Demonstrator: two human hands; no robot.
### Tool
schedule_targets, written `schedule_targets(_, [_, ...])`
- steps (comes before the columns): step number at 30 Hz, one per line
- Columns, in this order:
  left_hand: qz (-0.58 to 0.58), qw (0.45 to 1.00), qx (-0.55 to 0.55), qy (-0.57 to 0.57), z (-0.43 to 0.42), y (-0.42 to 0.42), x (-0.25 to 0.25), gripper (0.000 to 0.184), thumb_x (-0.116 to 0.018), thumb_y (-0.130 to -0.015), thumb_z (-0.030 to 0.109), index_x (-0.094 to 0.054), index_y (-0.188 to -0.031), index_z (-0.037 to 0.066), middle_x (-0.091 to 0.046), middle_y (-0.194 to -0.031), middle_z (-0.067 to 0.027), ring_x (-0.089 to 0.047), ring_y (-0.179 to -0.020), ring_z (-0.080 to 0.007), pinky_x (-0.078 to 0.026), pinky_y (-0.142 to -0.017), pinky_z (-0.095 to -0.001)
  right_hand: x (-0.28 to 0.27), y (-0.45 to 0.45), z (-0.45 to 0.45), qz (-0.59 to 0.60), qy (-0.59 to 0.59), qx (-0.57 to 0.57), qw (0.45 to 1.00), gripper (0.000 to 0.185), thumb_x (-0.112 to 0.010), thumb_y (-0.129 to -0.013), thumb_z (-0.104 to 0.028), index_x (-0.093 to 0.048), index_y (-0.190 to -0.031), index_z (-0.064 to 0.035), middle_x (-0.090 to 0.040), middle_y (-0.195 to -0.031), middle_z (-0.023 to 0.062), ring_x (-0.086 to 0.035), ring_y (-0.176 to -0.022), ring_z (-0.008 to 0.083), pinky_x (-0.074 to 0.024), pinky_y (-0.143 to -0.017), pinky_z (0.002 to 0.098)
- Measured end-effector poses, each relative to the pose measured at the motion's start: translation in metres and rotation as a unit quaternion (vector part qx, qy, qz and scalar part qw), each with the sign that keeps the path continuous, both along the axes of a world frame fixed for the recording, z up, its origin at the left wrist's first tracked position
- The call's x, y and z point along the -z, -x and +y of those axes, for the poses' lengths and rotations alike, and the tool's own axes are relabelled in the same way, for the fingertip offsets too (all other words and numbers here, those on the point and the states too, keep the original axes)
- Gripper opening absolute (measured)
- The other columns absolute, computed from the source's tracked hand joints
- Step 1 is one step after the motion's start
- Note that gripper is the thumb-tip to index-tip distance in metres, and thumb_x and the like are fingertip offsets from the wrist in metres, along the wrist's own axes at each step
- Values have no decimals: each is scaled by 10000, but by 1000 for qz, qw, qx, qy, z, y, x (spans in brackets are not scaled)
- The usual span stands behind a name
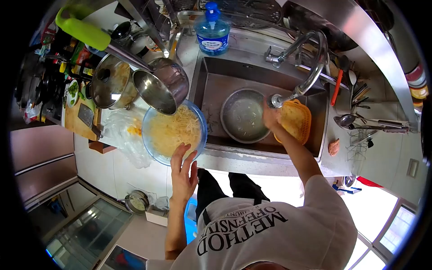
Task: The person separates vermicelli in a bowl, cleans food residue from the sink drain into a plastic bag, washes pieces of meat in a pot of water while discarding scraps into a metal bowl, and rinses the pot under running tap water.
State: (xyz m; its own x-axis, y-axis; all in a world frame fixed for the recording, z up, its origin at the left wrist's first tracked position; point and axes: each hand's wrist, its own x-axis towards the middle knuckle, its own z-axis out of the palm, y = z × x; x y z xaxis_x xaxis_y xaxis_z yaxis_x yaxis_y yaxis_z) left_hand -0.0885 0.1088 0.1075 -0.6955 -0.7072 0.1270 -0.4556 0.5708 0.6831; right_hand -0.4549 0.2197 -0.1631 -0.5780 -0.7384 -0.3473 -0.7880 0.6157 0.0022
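My left hand [182, 173] is at the near rim of a clear bluish bowl [203, 130], fingers apart, with the fingertips by the rim. Pale yellow shreds [175, 130] in water fill this bowl. Over the sink [211, 78], my right hand [270, 118] is just beside the faucet head [276, 101]. Motion blurs its fingers, and the faucet covers part of them. To its left in the sink stands a round metal basin [243, 114] holding cloudy water and a few shreds. On its right is an orange basket [307, 121] with pale yellow contents.
A blue pump bottle [213, 33] stands behind the sink. Left of the bowl are a plastic bag [130, 141], a lidded pot [110, 83], a shiny metal vessel [155, 92] and a cutting board [74, 114]. A green handle [83, 29] juts overhead. Utensils [346, 119] lie right.
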Motion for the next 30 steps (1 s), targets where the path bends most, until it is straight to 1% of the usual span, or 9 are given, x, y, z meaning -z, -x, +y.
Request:
schedule_targets(3, [-1,1000,4,8,2,6,0,391,-586,-773,-117,-588,-1129,42,-513,-1272,-150,-449,-1258,-370,-379,-1028,-442,63,53,12,-44,91,99,990,329,-507,-877,-242,-604,-1133,-60,-630,-1103,198,-582,-1064,392,-463,-884,473])
schedule_targets(5, [8,1000,13,3,4,9,1,387,-587,-777,-114,-590,-1129,46,-512,-1273,-148,-455,-1251,-364,-382,-1025,-439,68,64,11,-82,97,75,989,323,-489,-897,-274,-609,-1112,-65,-626,-1133,199,-596,-1046,387,-486,-847,460])
schedule_targets(8, [21,999,30,-8,6,13,-1,383,-590,-782,-111,-595,-1128,51,-507,-1277,-143,-463,-1240,-354,-386,-1021,-431,3,43,2,-100,31,132,986,323,-542,-872,-299,-620,-1101,-85,-631,-1136,184,-591,-1072,366,-474,-877,454])
schedule_targets(11, [26,999,36,-16,7,16,-3,380,-593,-784,-111,-599,-1127,52,-500,-1282,-140,-468,-1234,-344,-391,-1017,-423,12,39,1,-121,93,134,979,382,-540,-853,-356,-622,-1102,-78,-626,-1117,180,-572,-1081,364,-425,-961,447])
schedule_targets(16, [34,998,44,-1,2,24,-9,382,-599,-777,-115,-604,-1122,48,-497,-1277,-141,-477,-1223,-338,-406,-1002,-417,-37,19,-16,-211,192,117,951,434,-525,-860,-315,-569,-1201,-50,-615,-1143,181,-566,-1093,367,-412,-985,427])
schedule_targets(20, [43,998,52,-5,-3,30,-13,400,-588,-762,-125,-600,-1128,39,-499,-1264,-155,-482,-1204,-356,-417,-986,-424,-80,-2,-38,-185,145,84,968,492,-551,-847,-267,-494,-1293,-68,-562,-1229,210,-535,-1148,357,-403,-1001,410])
schedule_targets(21, [43,998,53,-3,-4,30,-13,398,-588,-763,-124,-601,-1126,38,-499,-1264,-155,-483,-1203,-356,-418,-984,-423,-78,1,-46,-272,146,99,946,543,-577,-825,-227,-463,-1329,-58,-523,-1274,247,-500,-1194,370,-369,-1040,395])
schedule_targets(25, [39,998,56,7,-5,31,-12,388,-591,-767,-121,-605,-1121,37,-500,-1261,-156,-489,-1195,-352,-422,-980,-418,-93,-24,-57,-195,192,88,958,514,-606,-776,-142,-514,-1260,6,-532,-1238,285,-542,-1120,401,-453,-940,456])
schedule_targets(30, [34,998,56,-3,-4,29,-9,382,-596,-772,-115,-606,-1122,38,-497,-1263,-158,-490,-1191,-348,-424,-977,-411,-127,-37,-65,-170,126,31,977,641,-633,-767,-136,-431,-1373,-93,-531,-1235,286,-544,-1115,418,-452,-943,472])
